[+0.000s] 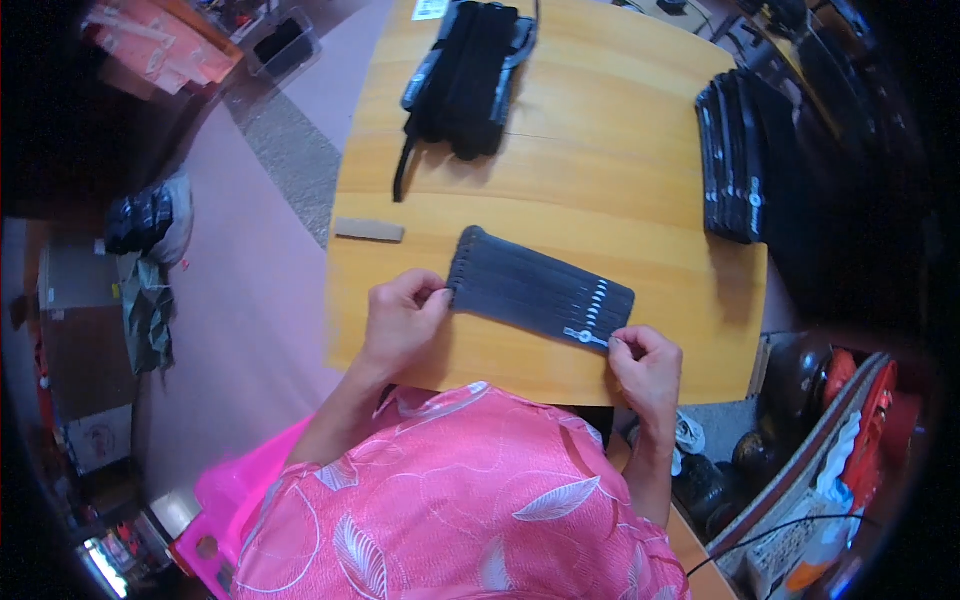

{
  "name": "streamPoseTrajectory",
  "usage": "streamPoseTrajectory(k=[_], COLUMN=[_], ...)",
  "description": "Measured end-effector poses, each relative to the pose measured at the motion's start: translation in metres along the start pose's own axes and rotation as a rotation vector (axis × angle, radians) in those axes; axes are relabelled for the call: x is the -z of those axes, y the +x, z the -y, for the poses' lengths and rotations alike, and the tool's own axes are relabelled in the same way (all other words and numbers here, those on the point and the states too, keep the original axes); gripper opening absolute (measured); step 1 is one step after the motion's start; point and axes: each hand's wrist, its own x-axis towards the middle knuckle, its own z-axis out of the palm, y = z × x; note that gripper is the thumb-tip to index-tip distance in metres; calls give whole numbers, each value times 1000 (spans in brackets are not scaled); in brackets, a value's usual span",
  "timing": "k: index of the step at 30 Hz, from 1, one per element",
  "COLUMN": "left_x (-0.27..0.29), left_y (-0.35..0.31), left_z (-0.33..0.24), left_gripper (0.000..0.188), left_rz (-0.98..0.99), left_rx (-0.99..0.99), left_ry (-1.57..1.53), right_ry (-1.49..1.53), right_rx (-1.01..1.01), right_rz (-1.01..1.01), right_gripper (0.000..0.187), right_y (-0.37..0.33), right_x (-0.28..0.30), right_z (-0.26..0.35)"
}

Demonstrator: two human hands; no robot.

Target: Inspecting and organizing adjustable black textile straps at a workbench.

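A row of overlapping dark grey flat strips (530,285) lies fanned on the wooden table in front of me, slightly slanted. Small white printed marks run in a line near its right end. At its left end, my left hand (405,318) pinches the near corner between thumb and fingers. The near right corner is between the closed thumb and fingers of my right hand (650,370). What the strips are made of, I cannot tell.
On the table (600,130) are a thick black strip bundle (465,85) at the far left, a small brown cardboard strip (370,230) and upright dark stacks (735,155) at the right edge. A pink plastic chair (240,480) is at lower left; cluttered goods (820,480) fill the lower right.
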Motion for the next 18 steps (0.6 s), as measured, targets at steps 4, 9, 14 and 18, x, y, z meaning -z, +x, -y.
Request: streamPoseTrajectory(k=[4,9,14,18], left_x=[3,1,2,1], left_y=[0,1,0,-1], left_z=[0,0,1,5], left_gripper=[7,6,7,7], left_rz=[-12,15,1,-33], left_rx=[12,8,-5,-53], left_ry=[1,-4,16,-18], right_ry=[-3,-75,-98,-94], right_rx=[24,116,131,149], right_rz=[5,-15,-11,-20], right_gripper=[9,7,7,6], right_y=[1,0,0,2], right_x=[-1,-1,-2,-6], right_z=[9,12,11,7])
